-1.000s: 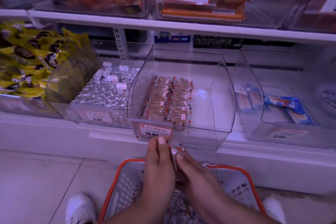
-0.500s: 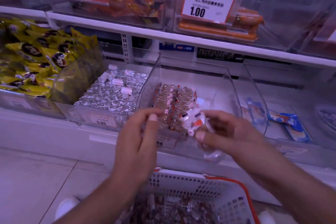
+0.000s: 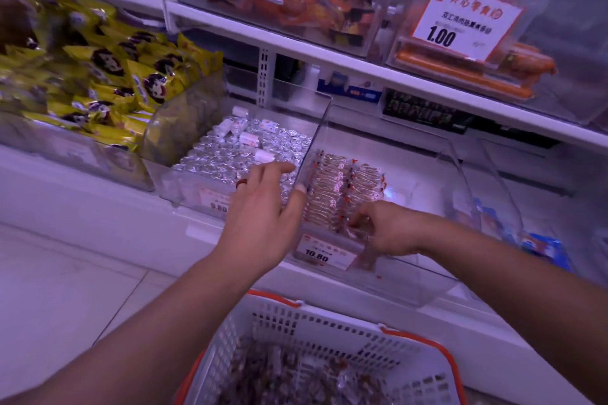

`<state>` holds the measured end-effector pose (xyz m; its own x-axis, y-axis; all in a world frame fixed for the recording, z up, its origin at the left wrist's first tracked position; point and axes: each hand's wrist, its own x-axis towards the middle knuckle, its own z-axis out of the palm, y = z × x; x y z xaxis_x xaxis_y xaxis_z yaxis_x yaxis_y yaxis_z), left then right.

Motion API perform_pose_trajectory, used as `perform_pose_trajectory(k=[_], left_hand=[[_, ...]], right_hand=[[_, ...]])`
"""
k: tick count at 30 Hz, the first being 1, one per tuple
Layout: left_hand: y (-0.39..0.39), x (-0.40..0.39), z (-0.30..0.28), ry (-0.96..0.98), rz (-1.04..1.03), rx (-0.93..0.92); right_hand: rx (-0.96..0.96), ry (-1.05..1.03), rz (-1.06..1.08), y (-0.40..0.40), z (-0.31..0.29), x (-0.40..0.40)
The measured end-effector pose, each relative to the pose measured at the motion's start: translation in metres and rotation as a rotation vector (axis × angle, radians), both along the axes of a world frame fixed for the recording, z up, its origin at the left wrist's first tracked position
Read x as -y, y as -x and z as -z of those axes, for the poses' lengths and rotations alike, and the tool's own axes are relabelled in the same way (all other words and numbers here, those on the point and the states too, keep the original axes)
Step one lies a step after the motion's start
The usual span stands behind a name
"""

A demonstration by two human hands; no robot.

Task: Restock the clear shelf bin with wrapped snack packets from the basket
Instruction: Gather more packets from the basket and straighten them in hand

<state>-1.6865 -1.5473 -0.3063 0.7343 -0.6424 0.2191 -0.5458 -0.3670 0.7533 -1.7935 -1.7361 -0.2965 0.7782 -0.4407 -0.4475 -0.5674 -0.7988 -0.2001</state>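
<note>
Clear shelf bin (image 3: pixel 424 276): on the lower shelf (image 3: pixel 98 207), at its front edge, directly above the basket; price label reading 10.80 on its front wall.
Bin contents: wrapped snack packets (image 3: pixel 342 187) stood in two tight rows along the left half; right half bare.
Right hand (image 3: pixel 385 230): inside the bin at the near end of the rows, fingers curled down among the packets; whether it grasps one cannot be told.
Left hand (image 3: pixel 263 207): over the bin's left wall, fingers spread and released, thumb against the wall's edge; red ring on one finger.
Basket (image 3: pixel 329 322): white mesh with orange rim, below the shelf's front edge; loose wrapped packets heaped inside.
Neighbour, left: bin of silver foil sweets (image 3: pixel 237 151), a few white rolls on top.
Far left: heap of yellow packets (image 3: pixel 108 76).
Neighbour, right: clear bin with blue packets (image 3: pixel 543 246).
Upper shelf (image 3: pixel 329 52): bins with price cards 3.60 and 1.00; orange sausages (image 3: pixel 467 72) behind the latter.
</note>
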Motion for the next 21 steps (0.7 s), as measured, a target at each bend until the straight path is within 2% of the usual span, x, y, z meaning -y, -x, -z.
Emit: perform_pose_trajectory(k=[6, 10, 16, 21], left_hand=[[-0.005, -0.005, -0.002, 0.009, -0.015, -0.035], [-0.005, -0.006, 0.0, 0.014, -0.023, -0.031], [0.0, -0.004, 0.003, -0.02, -0.003, -0.014], [0.002, -0.001, 0.003, -0.048, -0.02, -0.006]], right_hand=[[0.1, -0.193, 0.127, 0.011, -0.014, 0.014], [0.103, -0.044, 0.057, 0.017, -0.012, 0.016], [0.163, -0.067, 0.001, 0.011, 0.01, 0.006], [0.134, -0.1, -0.011, 0.005, 0.013, 0.006]])
